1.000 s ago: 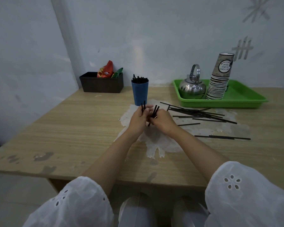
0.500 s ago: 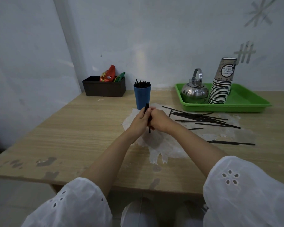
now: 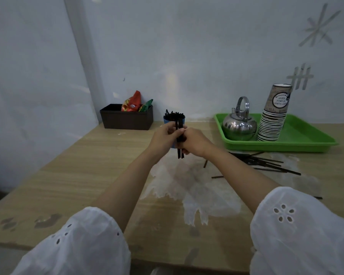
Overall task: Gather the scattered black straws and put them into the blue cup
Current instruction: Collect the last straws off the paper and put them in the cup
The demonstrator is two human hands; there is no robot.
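Observation:
My left hand [image 3: 163, 138] and my right hand [image 3: 195, 142] are pressed together around an upright bundle of black straws [image 3: 180, 139], raised above the table just in front of the blue cup [image 3: 168, 120]. The cup stands at the back of the table with several black straws sticking out of it; my hands hide most of its body. More loose black straws [image 3: 264, 163] lie scattered on the table to the right, below the tray.
A green tray [image 3: 306, 141] at the back right holds a steel kettle [image 3: 239, 126] and a stack of paper cups [image 3: 274, 114]. A dark box [image 3: 126, 120] with snack packets sits at the back left. A white worn patch [image 3: 187, 185] covers the wooden tabletop's middle.
Both hands have lifted the gathered bundle off the table and moved it up toward the blue cup. The straws now stand upright and bunched together.

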